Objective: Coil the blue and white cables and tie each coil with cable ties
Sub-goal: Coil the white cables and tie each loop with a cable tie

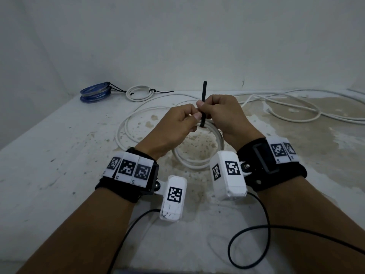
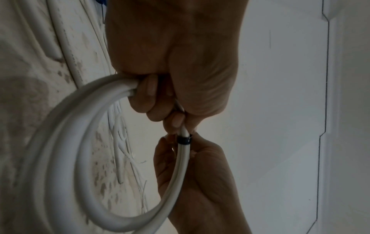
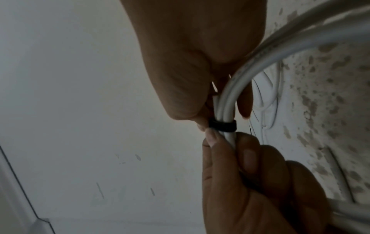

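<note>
My left hand (image 1: 183, 121) grips a white cable coil (image 1: 197, 161) lifted a little above the floor, fingers curled round its strands (image 2: 60, 142). A black cable tie (image 1: 203, 95) is looped round the bundle as a tight band (image 3: 222, 125), also seen as the band (image 2: 185, 140), and its tail sticks straight up. My right hand (image 1: 219, 113) pinches the tie's tail just above the bundle. A blue cable coil (image 1: 94, 93) and a small white coil (image 1: 138, 93), both tied with black ties, lie at the far left by the wall.
Loose white cable (image 1: 296, 113) runs in long loops across the stained concrete floor (image 1: 59, 155) to the right and behind the hands. A wall (image 1: 177, 36) closes off the back. Black camera leads (image 1: 262, 230) trail near my forearms.
</note>
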A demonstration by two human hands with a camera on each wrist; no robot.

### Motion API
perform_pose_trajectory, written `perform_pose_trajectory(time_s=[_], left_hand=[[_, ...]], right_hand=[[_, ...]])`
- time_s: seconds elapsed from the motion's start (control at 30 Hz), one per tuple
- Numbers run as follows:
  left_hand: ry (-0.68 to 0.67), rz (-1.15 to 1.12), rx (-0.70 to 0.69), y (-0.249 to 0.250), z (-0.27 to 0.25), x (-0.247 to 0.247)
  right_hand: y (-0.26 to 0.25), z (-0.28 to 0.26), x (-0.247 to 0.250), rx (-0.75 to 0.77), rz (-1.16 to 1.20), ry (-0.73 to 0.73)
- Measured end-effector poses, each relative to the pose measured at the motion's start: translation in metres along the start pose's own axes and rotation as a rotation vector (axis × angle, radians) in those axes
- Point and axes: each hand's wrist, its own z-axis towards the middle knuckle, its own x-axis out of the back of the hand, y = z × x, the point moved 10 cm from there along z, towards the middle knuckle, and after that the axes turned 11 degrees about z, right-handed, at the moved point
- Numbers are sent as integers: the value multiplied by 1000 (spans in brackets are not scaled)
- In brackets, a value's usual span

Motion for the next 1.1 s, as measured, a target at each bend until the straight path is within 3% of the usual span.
perform_pose_trajectory(time_s=[0.27, 0.5, 0.73, 0.83, 0.9, 1.0, 1.1], left_hand=[[-21, 40, -17, 2, 0, -2], [-51, 73, 6, -3, 4, -2], [-51, 81, 88, 6, 10, 4], [13, 54, 81, 20, 17, 21], [31, 88, 58, 30, 22, 33], [53, 125, 75, 35, 29, 45], [71, 73, 145, 35, 35, 48]], right_hand=[[5, 4, 6, 20, -7, 80], [4, 7, 9, 59, 8, 64], [-2, 11, 11, 70, -14, 119], [-5, 11, -8, -106, 234, -31], [-15, 8, -19, -198, 257, -164], [-30, 9, -24, -192, 158, -251], [-43, 13, -23, -141, 181, -229]])
